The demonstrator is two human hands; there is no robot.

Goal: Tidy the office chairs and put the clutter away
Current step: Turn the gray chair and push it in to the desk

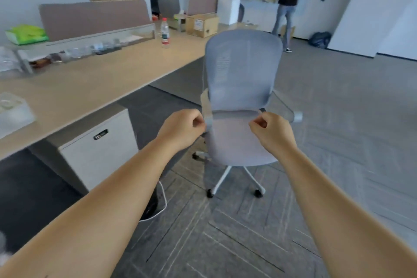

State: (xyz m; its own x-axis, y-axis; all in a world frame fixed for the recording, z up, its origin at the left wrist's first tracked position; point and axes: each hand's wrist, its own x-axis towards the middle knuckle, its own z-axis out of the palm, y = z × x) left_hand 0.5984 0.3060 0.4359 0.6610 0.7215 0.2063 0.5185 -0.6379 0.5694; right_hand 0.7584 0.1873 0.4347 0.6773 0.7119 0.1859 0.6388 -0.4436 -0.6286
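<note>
A light grey mesh office chair (242,70) on a white wheeled base stands on the carpet, its seat (234,142) facing me, just right of the long desk (94,88). My left hand (182,130) is curled into a fist at the seat's left edge, right beside the chair's left armrest (208,119). Over the seat's right rear, my right hand (272,133) is curled the same way. Nothing shows inside either fist. The right armrest (297,116) sticks out free, beyond my right hand.
On the desk are a water bottle (165,32), a cardboard box (202,23), a green packet (26,34) and small clutter along the divider. A white drawer unit (99,146) stands under the desk, a white cable (163,201) lies nearby. A person (291,0) stands at the back.
</note>
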